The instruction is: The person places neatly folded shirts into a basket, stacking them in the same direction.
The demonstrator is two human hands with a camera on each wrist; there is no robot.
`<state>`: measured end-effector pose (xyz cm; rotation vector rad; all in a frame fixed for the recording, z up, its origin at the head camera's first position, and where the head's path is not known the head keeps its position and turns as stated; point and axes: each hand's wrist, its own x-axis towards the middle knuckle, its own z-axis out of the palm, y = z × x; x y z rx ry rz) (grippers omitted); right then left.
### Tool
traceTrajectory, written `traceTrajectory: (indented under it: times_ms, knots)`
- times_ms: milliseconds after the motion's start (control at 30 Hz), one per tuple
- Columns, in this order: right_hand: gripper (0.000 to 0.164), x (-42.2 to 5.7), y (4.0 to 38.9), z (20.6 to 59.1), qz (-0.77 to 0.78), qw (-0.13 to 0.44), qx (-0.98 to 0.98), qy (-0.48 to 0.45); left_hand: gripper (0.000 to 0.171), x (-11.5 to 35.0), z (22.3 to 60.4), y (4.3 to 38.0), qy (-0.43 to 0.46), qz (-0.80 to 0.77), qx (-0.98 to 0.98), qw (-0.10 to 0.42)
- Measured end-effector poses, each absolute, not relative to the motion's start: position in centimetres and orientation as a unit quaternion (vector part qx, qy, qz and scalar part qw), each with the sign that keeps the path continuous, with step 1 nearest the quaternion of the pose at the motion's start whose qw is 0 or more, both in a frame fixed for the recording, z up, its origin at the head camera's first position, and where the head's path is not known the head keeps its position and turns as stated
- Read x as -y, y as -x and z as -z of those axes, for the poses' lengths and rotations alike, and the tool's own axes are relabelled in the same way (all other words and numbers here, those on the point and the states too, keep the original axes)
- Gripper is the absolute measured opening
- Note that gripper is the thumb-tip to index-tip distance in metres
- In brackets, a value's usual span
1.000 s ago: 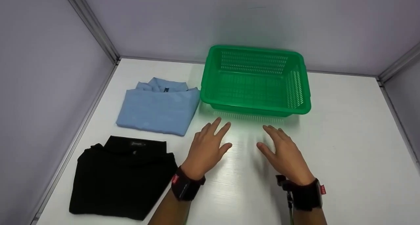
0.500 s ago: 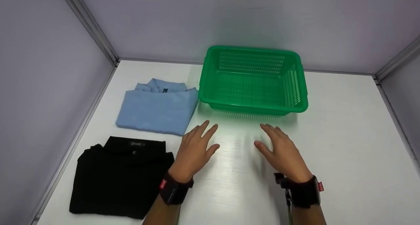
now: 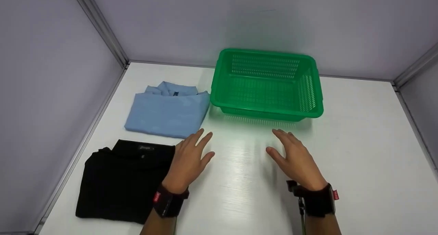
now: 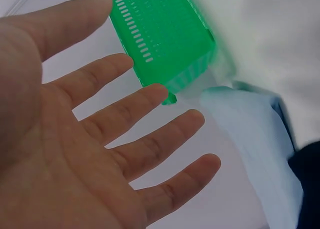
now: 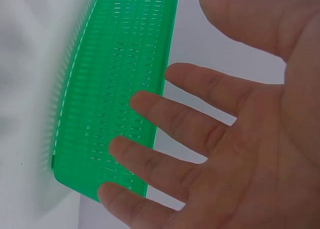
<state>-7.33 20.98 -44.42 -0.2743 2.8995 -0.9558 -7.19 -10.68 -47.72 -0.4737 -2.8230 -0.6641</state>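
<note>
My left hand [image 3: 187,163] is held over the table with fingers spread and nothing in it, overlapping the right edge of a folded black shirt [image 3: 119,183] in the head view. Just beyond its fingertips lies a folded light blue collared shirt [image 3: 166,113]. My right hand [image 3: 298,161] hovers in front of a green plastic basket [image 3: 263,113], fingers extended and holding nothing. In both wrist views the palms face the camera, with the basket [image 5: 115,89] behind the fingers. The basket holds nothing.
The white table [image 3: 359,152] is bounded by a grey back wall [image 3: 178,26] and a left side panel [image 3: 44,91], with metal framing at the corners. The blue shirt's right edge lies close against the basket's left side.
My left hand has moved left, from in front of the basket to beside the black shirt. The right hand has stayed nearly in place. Shirts and basket have not moved.
</note>
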Motion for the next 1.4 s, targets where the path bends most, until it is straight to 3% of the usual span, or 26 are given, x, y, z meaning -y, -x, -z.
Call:
traceTrajectory:
  times_ms: [467,1400]
  knots:
    - [0.064,-21.1,7.4,44.4,0.309,0.047,-0.946,0.088,0.052,15.3,48.4,6.4,0.122,0.206,0.964,0.115]
    - [0.065,-21.0,7.4,44.5,0.31,0.054,-0.945,0.093,0.063,27.2,47.0,2.7,-0.047,0.195,0.98,0.017]
